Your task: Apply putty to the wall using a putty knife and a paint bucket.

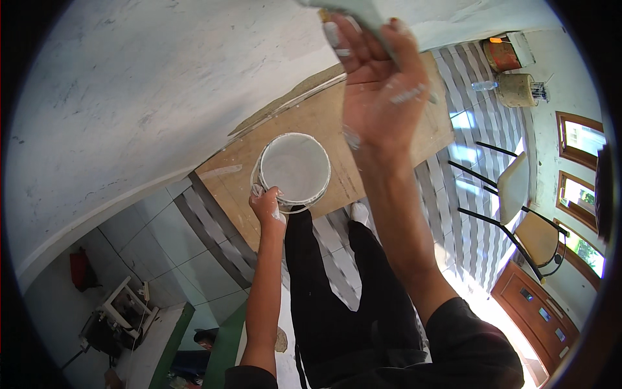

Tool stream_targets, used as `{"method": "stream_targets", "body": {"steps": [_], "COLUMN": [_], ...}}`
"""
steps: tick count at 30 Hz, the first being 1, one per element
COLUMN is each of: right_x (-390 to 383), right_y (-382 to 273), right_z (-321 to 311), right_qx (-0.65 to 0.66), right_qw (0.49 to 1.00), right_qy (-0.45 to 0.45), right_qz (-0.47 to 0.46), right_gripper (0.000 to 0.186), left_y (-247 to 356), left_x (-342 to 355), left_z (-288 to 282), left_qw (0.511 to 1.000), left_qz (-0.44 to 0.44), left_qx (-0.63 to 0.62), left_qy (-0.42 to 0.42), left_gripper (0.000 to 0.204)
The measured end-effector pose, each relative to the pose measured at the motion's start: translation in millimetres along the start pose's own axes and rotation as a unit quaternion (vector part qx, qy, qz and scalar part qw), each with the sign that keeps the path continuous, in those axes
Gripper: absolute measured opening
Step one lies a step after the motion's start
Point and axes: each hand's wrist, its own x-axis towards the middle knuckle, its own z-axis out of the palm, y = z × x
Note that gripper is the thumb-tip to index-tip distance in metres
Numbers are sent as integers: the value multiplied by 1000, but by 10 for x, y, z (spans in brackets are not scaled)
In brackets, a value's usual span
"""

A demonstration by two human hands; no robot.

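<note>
My left hand (267, 206) is closed on the near left side of a white bucket (317, 154), by its rim and wire handle. The bucket hangs tilted in front of my legs, its inside coated with whitish paste. Raised at the top of the view, my right hand (385, 107) is closed on a flat grey spreader (370, 18), whose upper end runs out of the picture. The spreader is near the whitish wall (162, 84); whether it touches the wall cannot be told. White smears mark both hands.
A brown board (227, 174) lies on the tiled floor along the wall. At right are chairs (514, 188), a plastic bottle (484, 85), a tub (516, 91) and a red container (502, 57). A person (206, 338) shows at lower left, beside a green-edged surface (173, 347).
</note>
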Motion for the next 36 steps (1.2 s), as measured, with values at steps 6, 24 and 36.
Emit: {"method": "stream_targets", "body": {"steps": [6,24,36], "right_x": [43,151,27], "right_y": [72,375,-499], "right_z": [-99,-206,597], "right_qx": [18,-68,-66], "right_qw": [996,993,980], "right_qy": [-32,93,-6], "right_qz": [-80,11,-189], "right_gripper": [17,23,47], "left_y": [66,47,48], "left_x": [-144,-314,-410], "left_z": [35,-115,-81], "left_qw": [1000,999,998], "left_qz": [-5,-11,5], "left_qx": [-30,-25,-62], "left_qy": [6,31,25], "left_gripper": [28,23,20]}}
